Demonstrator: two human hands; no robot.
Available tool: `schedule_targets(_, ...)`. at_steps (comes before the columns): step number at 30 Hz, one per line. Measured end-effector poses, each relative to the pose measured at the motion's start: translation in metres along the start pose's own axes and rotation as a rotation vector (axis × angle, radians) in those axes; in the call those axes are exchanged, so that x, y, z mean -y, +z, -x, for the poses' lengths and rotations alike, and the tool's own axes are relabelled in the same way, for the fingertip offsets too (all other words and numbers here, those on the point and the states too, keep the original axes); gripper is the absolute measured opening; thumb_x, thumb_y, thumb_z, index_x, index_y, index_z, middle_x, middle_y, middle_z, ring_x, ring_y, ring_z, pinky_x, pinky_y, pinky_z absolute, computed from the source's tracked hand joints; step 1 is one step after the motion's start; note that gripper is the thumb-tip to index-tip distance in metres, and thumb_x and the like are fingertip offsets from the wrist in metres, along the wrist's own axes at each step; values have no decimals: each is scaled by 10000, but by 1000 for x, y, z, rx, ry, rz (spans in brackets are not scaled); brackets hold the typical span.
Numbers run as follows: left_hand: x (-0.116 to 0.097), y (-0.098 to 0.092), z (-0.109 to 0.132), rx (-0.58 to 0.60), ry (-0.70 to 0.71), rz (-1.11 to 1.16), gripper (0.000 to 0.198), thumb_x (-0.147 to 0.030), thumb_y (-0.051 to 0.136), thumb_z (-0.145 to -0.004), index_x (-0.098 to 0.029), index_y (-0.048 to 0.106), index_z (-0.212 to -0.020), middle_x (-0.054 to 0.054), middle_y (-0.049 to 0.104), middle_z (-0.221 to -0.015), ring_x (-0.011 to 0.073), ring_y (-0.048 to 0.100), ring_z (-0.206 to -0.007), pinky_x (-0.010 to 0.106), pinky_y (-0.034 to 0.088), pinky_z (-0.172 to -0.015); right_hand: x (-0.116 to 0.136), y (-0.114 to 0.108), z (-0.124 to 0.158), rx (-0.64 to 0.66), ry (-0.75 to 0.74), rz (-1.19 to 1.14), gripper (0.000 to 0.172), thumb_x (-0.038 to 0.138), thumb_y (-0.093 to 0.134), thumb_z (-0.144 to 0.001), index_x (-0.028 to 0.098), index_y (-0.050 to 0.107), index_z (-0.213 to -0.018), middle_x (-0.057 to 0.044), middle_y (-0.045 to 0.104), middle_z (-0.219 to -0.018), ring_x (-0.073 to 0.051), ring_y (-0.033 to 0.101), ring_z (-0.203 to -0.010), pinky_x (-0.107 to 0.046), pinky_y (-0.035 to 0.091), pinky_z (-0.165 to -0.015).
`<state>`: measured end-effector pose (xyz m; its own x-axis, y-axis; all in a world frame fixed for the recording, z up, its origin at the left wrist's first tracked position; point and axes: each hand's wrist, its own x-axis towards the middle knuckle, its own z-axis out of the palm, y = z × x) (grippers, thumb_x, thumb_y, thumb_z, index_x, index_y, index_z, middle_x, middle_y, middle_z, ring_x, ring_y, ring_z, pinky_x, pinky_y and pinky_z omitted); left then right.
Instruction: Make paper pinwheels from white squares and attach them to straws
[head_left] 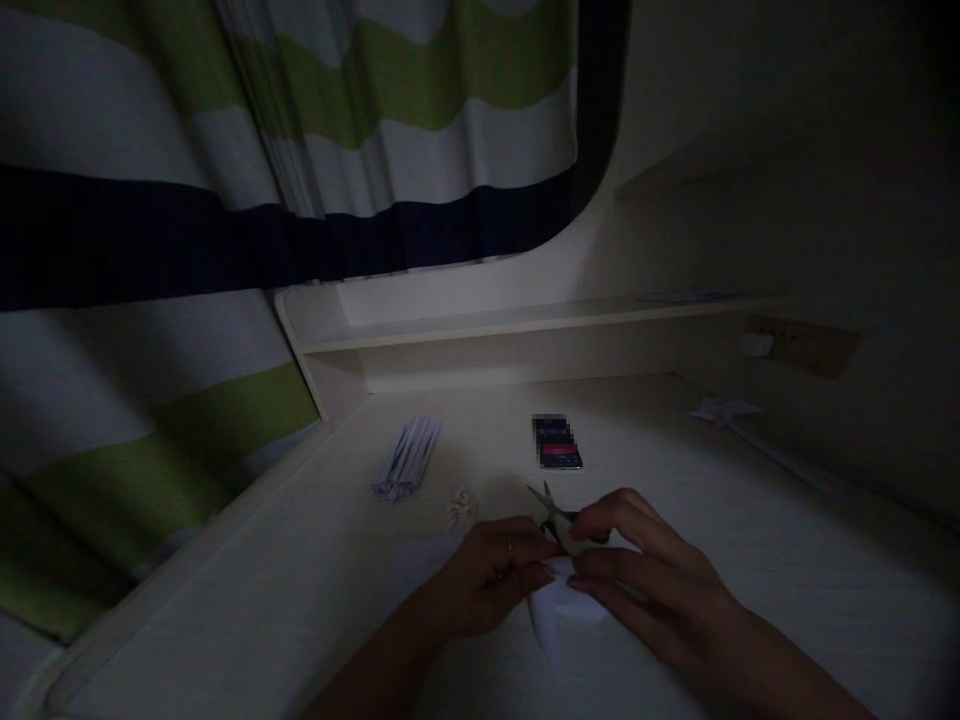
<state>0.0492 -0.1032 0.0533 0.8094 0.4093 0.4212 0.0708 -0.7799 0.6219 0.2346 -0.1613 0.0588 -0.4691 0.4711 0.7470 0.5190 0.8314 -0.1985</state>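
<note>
Together, both hands (495, 575) (645, 580) pinch creased white paper (559, 605) (metal scissors (551, 510) beside).

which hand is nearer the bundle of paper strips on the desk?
Left. The left hand sits below and right of the strip bundle; the right hand is farther right, past the scissors.

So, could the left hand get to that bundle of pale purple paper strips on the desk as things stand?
Probably yes. The left hand is busy on the folded white paper, but the bundle of pale purple paper strips lies ahead to its left on the white desk, with nothing between.
</note>
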Motion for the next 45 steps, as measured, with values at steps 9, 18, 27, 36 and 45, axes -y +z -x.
schedule_targets(9,-2,7,-3,-17,-195,266,287,-327,411,-801,-133,513,-616,-26,395,-575,57,370,-496,185,301,-484,-4,-3,-5,64,151,-240,86,128,467,-801,183,508,-750,-31,496,-804,-138,470,-784,-266,414,-640)
schedule_targets(18,1,17,-3,-59,-347,492,305,-389,399,-799,-136,483,-651,-48,369,-486,40,330,-408,172,255,-416,-5,4,-6,14,288,-334,149,164,374,-844,191,489,-752,-30,491,-822,-130,497,-774,-256,417,-665)
schedule_targets(27,2,11,-6,-302,-430,615,347,-437,419,-784,-119,547,-840,-58,372,-485,27,282,-368,179,202,-374,-33,16,3,-206,599,-258,169,275,413,-830,189,545,-770,-32,552,-764,-143,527,-720,-262,423,-647)
schedule_targets(36,7,-2,-8,-618,-313,803,352,-358,437,-798,-199,377,-1107,-52,470,-568,53,420,-397,185,301,-411,-54,48,18,388,461,-59,181,204,411,-821,163,580,-772,-51,567,-766,-148,520,-745,-276,405,-685)
schedule_targets(45,7,-4,-5,-641,-336,782,335,-385,463,-777,-213,363,-1047,-42,533,-637,105,565,-537,254,442,-573,-50,37,18,510,492,-183,225,247,608,-680,182,545,-886,-26,522,-881,-152,508,-813,-287,413,-715)
